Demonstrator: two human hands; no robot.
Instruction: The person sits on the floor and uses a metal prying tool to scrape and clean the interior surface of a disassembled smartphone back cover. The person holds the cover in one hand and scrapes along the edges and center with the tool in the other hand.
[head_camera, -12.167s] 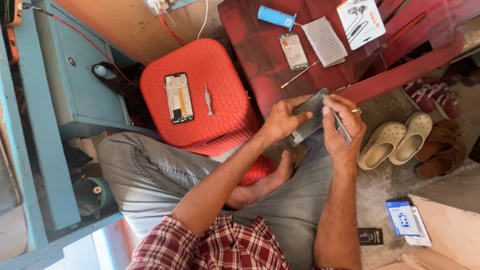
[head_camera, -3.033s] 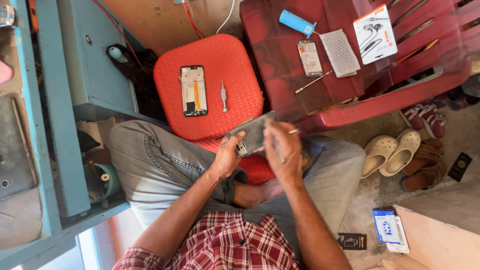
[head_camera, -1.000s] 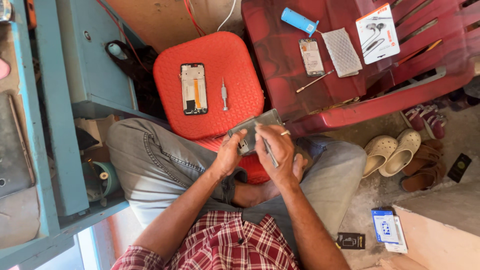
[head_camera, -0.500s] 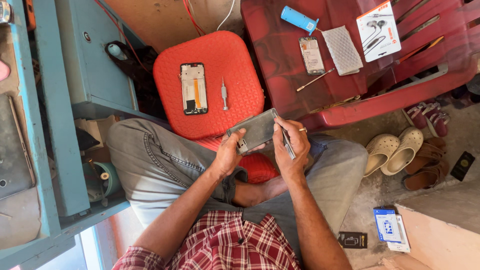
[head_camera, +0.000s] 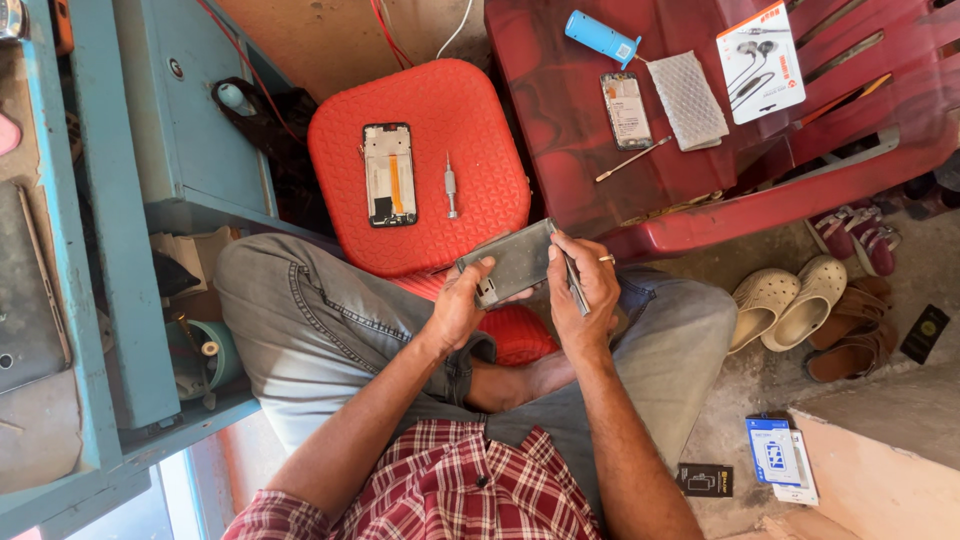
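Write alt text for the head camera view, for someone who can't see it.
Seen from above, a seated person's left hand holds a grey phone body while the right hand works a thin tool against it. An opened phone and screwdriver lie on a red stool.

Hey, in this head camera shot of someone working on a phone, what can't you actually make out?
- Head view: the grey phone body is partly covered by the left hand.
- The thin metal tool in the right hand: its tip is too small to identify.
- The pale slippers' neighbouring sandals are cut off by the chair's edge.
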